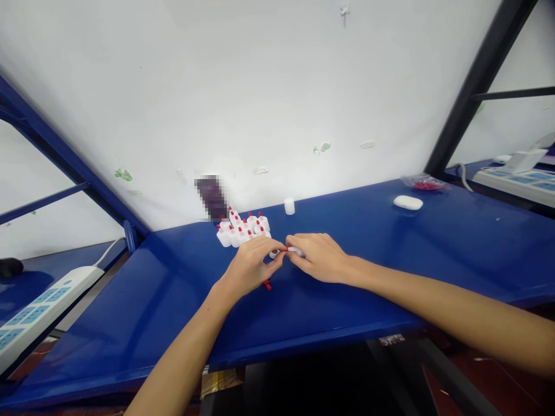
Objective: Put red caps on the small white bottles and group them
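Note:
My left hand (pixel 255 263) is closed, thumb and forefinger pinching a small red cap (pixel 285 249). Facing it, my right hand (pixel 321 255) curls around a small white squeeze bottle (pixel 297 251), mostly hidden by the fingers; its narrow end points left and meets the red cap. Another bit of white shows behind my left fingertips, too covered to make out. Loose red caps (pixel 267 285) lie on the table just below my left hand. Behind that hand stands a cluster of several white bottles (pixel 238 236) with red tips.
The blue table (pixel 368 300) backs onto a white wall. A white cylinder (pixel 289 206) stands behind my hands. To the right are a white earbud case (pixel 408 202) and a clear bag of red pieces (pixel 427 184). A pixelated dark object (pixel 212 197) leans on the wall.

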`<state>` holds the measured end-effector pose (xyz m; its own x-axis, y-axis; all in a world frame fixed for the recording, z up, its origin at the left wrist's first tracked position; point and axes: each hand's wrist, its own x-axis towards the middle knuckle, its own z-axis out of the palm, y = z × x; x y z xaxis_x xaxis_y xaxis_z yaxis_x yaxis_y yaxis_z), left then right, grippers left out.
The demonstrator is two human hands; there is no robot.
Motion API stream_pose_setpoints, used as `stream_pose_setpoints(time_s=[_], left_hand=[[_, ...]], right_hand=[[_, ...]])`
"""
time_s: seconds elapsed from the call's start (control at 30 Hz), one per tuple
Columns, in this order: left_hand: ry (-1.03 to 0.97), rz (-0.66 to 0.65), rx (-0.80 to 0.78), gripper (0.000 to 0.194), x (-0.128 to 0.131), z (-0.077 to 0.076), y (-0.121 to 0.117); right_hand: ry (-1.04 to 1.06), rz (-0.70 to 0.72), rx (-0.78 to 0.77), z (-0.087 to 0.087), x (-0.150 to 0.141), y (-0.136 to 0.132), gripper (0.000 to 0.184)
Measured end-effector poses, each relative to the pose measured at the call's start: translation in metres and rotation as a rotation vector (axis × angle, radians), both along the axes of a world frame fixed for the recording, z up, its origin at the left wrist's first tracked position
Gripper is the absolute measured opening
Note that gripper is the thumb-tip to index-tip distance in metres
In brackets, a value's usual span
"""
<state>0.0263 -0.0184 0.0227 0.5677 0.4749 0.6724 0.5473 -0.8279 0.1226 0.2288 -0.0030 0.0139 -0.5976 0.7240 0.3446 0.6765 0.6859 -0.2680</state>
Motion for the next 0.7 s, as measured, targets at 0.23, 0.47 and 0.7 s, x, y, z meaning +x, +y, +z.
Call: stream_pose_setpoints(time_s=[0.23,0.47,0.7], left_hand=[[-0.083,-0.014,-0.118,0.012,0.004,-0.001,-0.006],[-0.040,0.049,-0.040,0.026,-0.002,-0.008,0.001],[0.017,-0.049,-0.120,0.019,0.001,-0.008,-0.002]], right_hand=[[0.154,0.098,-0.109,0.001,0.004,0.001,0.032],[0.252,0.076,-0.161,-0.005,0.004,0.008,0.047],[0.250,0.143,-0.147,-0.014,0.002,0.011,0.039]])
